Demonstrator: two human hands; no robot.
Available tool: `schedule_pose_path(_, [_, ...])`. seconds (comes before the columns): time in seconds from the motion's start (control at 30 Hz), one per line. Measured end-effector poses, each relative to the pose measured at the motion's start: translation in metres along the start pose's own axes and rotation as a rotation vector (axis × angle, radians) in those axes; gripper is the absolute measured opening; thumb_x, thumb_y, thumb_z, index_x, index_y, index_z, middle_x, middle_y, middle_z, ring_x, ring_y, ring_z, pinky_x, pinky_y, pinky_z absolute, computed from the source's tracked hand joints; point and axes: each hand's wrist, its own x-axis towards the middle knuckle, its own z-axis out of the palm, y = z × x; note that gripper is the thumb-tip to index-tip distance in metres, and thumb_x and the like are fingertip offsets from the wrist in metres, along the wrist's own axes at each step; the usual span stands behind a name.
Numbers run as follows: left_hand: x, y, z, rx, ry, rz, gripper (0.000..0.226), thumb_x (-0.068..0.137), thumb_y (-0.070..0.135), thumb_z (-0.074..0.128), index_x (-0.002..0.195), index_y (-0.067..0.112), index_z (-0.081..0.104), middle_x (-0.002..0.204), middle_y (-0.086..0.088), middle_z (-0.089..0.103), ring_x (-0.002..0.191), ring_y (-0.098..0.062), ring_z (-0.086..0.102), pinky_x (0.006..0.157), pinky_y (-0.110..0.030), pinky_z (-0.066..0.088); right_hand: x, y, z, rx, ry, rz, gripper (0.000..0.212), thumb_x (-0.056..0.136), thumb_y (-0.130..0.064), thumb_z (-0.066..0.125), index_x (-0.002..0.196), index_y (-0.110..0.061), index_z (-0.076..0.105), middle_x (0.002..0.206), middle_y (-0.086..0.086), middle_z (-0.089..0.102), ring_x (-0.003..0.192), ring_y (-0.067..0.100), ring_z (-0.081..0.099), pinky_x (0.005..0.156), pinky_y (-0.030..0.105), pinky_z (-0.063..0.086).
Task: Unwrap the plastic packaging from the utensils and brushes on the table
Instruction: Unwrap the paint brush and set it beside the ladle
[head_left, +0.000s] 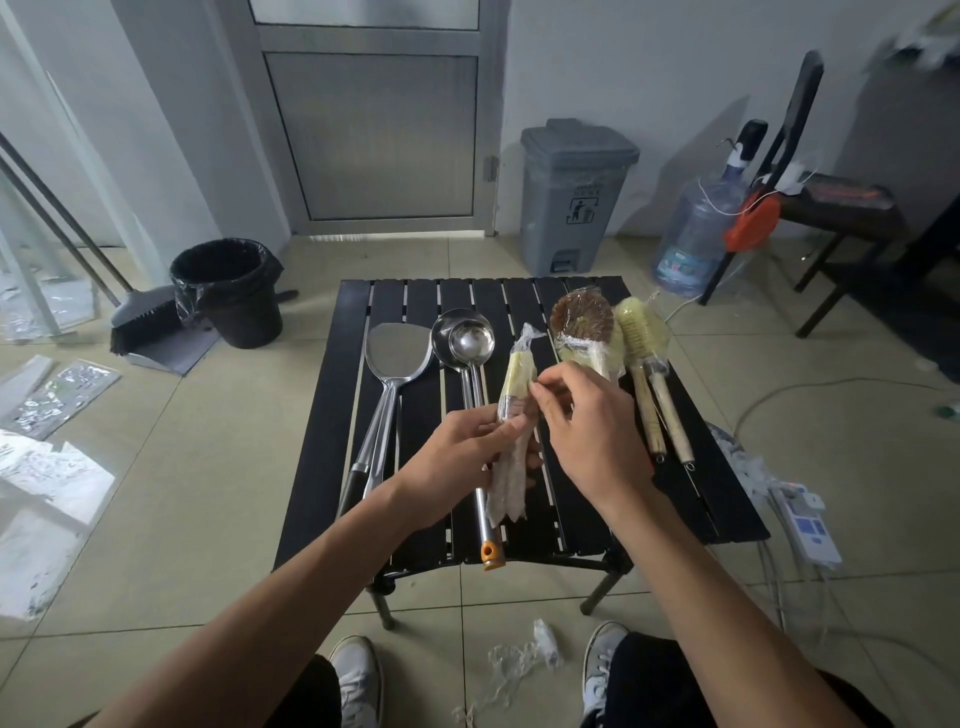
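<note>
Two hands work the wrapped brush (515, 387) just above the black table (332, 415): left hand (460, 449) curls round its middle, right hand (587, 421) pinches the plastic (530, 336) beside the yellow head. Nearby, the spatula (397, 358) and ladles (465, 338) lie unwrapped.

A grey pedal bin (579, 197) stands beside a metal door (371, 135), with 1 black-lined bucket (228, 296) and a dustpan (174, 356) to its left and 1 water jug (693, 239) to its right.

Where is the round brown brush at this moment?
In the head view, the round brown brush lies on the table, far right side, between the ladles and the yellow bottle brushes.
</note>
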Motion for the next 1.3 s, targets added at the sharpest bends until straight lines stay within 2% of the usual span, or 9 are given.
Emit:
schedule_pose_path(0.2, [-0.002,-0.001,0.003,0.055,0.053,0.048,0.032,0.105,0.028,0.062,0.114,-0.003,0.067,0.099,-0.02,0.068,0.093,-0.031,0.069,0.079,-0.04,0.062,-0.002,-0.007,0.003,-0.223,-0.032,0.008,0.012,0.099,-0.021,0.066,0.096,-0.01,0.068,0.092,0.002,0.07,0.076,0.017,0.065,0.062,0.037,0.059])
schedule_pose_path(0.33, [-0.001,-0.003,0.002,0.102,0.12,0.053,0.035,0.104,0.025,0.063,0.11,-0.01,0.066,0.105,-0.04,0.063,0.093,-0.04,0.067,0.091,-0.069,0.057,0.0,-0.006,0.001,-0.21,-0.033,0.055,0.011,0.094,-0.021,0.07,0.09,-0.011,0.066,0.086,-0.001,0.069,0.072,0.015,0.063,0.062,0.037,0.059])
schedule_pose_path(0.5, [-0.002,-0.001,-0.009,0.005,0.119,0.028,0.035,0.101,0.025,0.065,0.121,-0.004,0.067,0.11,-0.024,0.073,0.107,-0.036,0.074,0.092,-0.055,0.062,0.006,0.009,-0.008,-0.005,0.005,0.192,0.005,0.092,-0.018,0.074,0.089,-0.014,0.074,0.078,-0.011,0.07,0.069,0.002,0.066,0.064,0.016,0.055])
schedule_pose_path(0.63, [-0.001,0.001,-0.01,0.015,0.083,0.071,0.026,0.102,0.014,0.064,0.123,-0.001,0.068,0.113,-0.025,0.072,0.108,-0.036,0.072,0.094,-0.05,0.06,-0.003,0.014,-0.004,0.276,-0.253,0.36,0.028,0.097,-0.047,0.066,0.098,-0.021,0.078,0.082,-0.015,0.075,0.08,0.001,0.071,0.066,0.018,0.057])
schedule_pose_path(0.73, [-0.001,0.003,-0.008,0.089,-0.013,0.131,0.025,0.1,0.013,0.062,0.121,0.0,0.068,0.109,-0.034,0.064,0.097,-0.039,0.064,0.088,-0.055,0.052,-0.008,0.012,0.001,0.379,-0.384,0.353,0.035,0.09,-0.058,0.069,0.106,-0.028,0.077,0.092,-0.017,0.076,0.089,-0.008,0.068,0.07,0.007,0.051])
schedule_pose_path(0.9, [-0.001,0.005,-0.004,0.132,0.05,0.163,0.028,0.096,0.002,0.068,0.122,0.012,0.072,0.108,-0.017,0.075,0.094,-0.027,0.075,0.079,-0.034,0.057,-0.009,0.015,0.004,0.494,-0.402,0.367,0.026,0.091,-0.047,0.074,0.11,-0.029,0.078,0.098,-0.016,0.078,0.095,-0.005,0.07,0.074,0.008,0.052])
schedule_pose_path(1.03, [-0.001,0.009,-0.004,0.078,0.159,0.051,0.035,0.088,0.015,0.083,0.119,0.007,0.069,0.102,-0.017,0.079,0.095,-0.033,0.078,0.081,-0.048,0.065,-0.007,0.02,0.001,0.626,-0.394,0.427,0.016,0.095,-0.042,0.071,0.105,-0.031,0.077,0.099,-0.015,0.079,0.097,-0.005,0.071,0.075,0.004,0.051])
schedule_pose_path(1.2, [-0.004,0.01,-0.006,0.185,0.043,-0.014,0.03,0.088,0.014,0.084,0.112,0.001,0.073,0.106,-0.021,0.072,0.094,-0.036,0.076,0.086,-0.052,0.064,-0.006,0.025,0.008,0.72,-0.307,0.546,0.035,0.09,-0.042,0.074,0.116,-0.019,0.076,0.107,-0.004,0.079,0.109,0.011,0.072,0.104,0.038,0.055])
schedule_pose_path(1.3, [-0.004,0.013,-0.01,0.239,0.007,-0.041,0.035,0.082,0.017,0.089,0.112,0.005,0.074,0.11,-0.017,0.072,0.095,-0.034,0.077,0.081,-0.047,0.066,-0.005,0.027,0.008,0.78,-0.263,0.589,0.035,0.089,-0.04,0.076,0.114,-0.015,0.075,0.101,0.003,0.079,0.102,0.019,0.075,0.098,0.05,0.059])
